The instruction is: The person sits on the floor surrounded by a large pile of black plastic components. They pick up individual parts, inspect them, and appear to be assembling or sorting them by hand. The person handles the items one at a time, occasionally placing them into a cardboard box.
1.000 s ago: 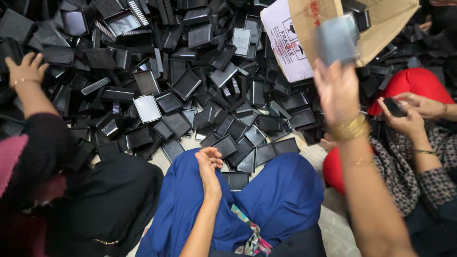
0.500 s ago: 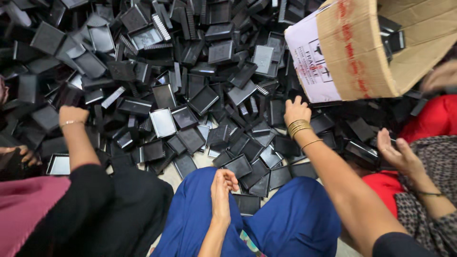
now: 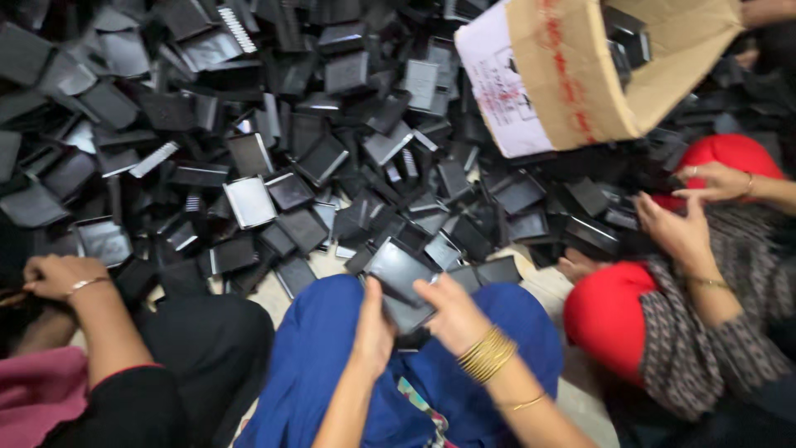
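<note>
Nearest the camera, a flat black tray (image 3: 404, 282) is being gripped over the blue-clad lap (image 3: 332, 357) by both of the person's hands. The left hand (image 3: 373, 323) is clasping its near left edge, and the right hand (image 3: 454, 311), with gold bangles (image 3: 487, 354) at the wrist, is clenched on its right side. The tray is being held just short of the pile's near edge, tilted a little.

Only a narrow strip of pale floor (image 3: 319, 265) is being left bare between the knees and the heap. To the left, a neighbour's hand (image 3: 58, 275) is being rested at the pile's edge beside a black-clad knee. To the right, another person's hands (image 3: 684, 228) are being pressed into the trays next to a red garment (image 3: 609, 315).

Beyond, the pile of black trays (image 3: 249, 124) is being spread across the whole floor, closely overlapped. At the far right, a cardboard box (image 3: 580, 75) is being tipped over the heap, with trays inside its open mouth.
</note>
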Demonstrator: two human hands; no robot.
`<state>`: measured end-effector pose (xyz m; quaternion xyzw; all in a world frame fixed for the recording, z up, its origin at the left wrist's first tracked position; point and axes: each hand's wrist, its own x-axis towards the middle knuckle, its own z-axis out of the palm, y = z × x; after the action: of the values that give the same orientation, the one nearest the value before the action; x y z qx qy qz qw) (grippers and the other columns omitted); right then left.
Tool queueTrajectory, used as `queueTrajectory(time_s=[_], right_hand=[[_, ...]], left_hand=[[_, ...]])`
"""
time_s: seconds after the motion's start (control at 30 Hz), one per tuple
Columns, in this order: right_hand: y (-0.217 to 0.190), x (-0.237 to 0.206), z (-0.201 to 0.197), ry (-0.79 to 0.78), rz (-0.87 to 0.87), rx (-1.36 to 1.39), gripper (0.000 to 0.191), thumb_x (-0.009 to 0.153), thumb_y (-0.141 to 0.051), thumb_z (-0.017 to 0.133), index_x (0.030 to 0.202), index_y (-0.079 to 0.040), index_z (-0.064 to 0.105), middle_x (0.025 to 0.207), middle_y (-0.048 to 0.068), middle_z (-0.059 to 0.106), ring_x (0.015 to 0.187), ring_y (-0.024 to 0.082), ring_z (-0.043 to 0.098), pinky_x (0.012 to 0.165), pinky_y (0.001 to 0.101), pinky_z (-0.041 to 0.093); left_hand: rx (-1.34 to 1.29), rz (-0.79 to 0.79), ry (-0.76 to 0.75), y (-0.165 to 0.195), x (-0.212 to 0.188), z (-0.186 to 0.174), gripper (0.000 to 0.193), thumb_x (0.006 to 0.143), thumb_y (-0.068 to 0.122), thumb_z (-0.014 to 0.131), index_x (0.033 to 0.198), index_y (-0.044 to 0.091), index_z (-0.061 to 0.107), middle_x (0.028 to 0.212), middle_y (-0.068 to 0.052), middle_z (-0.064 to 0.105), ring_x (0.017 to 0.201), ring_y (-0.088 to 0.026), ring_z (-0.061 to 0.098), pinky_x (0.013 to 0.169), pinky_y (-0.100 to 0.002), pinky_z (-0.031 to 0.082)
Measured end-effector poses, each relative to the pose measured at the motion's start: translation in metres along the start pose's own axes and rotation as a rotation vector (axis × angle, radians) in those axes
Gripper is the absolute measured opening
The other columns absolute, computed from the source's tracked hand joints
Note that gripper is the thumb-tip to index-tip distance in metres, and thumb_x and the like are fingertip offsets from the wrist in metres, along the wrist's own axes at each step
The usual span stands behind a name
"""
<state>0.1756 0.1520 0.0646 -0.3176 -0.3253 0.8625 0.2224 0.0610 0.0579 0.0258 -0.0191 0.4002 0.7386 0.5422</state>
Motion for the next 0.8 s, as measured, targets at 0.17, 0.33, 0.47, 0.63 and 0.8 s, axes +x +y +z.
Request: queueTrajectory(time_s=[0.17,0.33,0.47,0.63,0.8], right_hand=[[0.048,-0.024,-0.002,0.150,-0.060,-0.228,0.030,0.099,-0.017,0.062,0.124,-0.002,0.067,0.116,0.005,0.068,0.104,0.015,0.063,0.088,0.0343,0.052],[0.015,-0.021,-0.025,0.353,-0.434,-0.424,0.029,0.098,-0.016,0.058,0.123,-0.005,0.067,0.102,0.000,0.074,0.078,0.013,0.066,0.063,0.0318,0.054],[0.013,-0.035,-0.010,0.294,-0.423,-0.806,0.028,0.099,-0.014,0.063,0.124,-0.001,0.068,0.095,0.005,0.071,0.085,0.009,0.068,0.071,0.0306,0.060],[0.028,-0.059,0.027,0.240,-0.429,-0.968,0.041,0.093,-0.005,0.063,0.134,-0.007,0.064,0.104,0.010,0.078,0.093,0.014,0.073,0.081,0.0334,0.059],[0.023,-0.059,0.034,0.110,-0.780,-1.251,0.049,0.087,0.001,0.063,0.136,-0.007,0.066,0.136,0.013,0.068,0.117,0.027,0.069,0.094,0.0349,0.056]], left_hand=[[-0.155,0.057,0.022,0.006,0.002,-0.020,0.040,0.103,0.039,0.055,0.129,0.009,0.061,0.120,-0.008,0.069,0.106,-0.021,0.067,0.093,-0.037,0.053],[-0.320,0.052,-0.029,0.010,0.001,-0.024,0.033,0.102,0.036,0.054,0.124,0.013,0.064,0.116,-0.008,0.071,0.101,-0.019,0.070,0.085,-0.034,0.055],[-0.144,0.119,-0.009,0.004,0.003,-0.022,0.035,0.103,0.038,0.049,0.123,0.013,0.061,0.109,-0.005,0.069,0.098,-0.020,0.067,0.085,-0.037,0.055],[0.444,0.437,0.150,-0.011,0.009,-0.023,0.044,0.108,0.043,0.043,0.135,0.010,0.053,0.122,-0.005,0.059,0.110,-0.019,0.056,0.097,-0.034,0.047],[0.102,0.051,0.006,-0.014,0.007,-0.024,0.073,0.097,0.069,0.032,0.129,0.010,0.060,0.123,-0.006,0.065,0.116,-0.021,0.061,0.098,-0.037,0.048]])
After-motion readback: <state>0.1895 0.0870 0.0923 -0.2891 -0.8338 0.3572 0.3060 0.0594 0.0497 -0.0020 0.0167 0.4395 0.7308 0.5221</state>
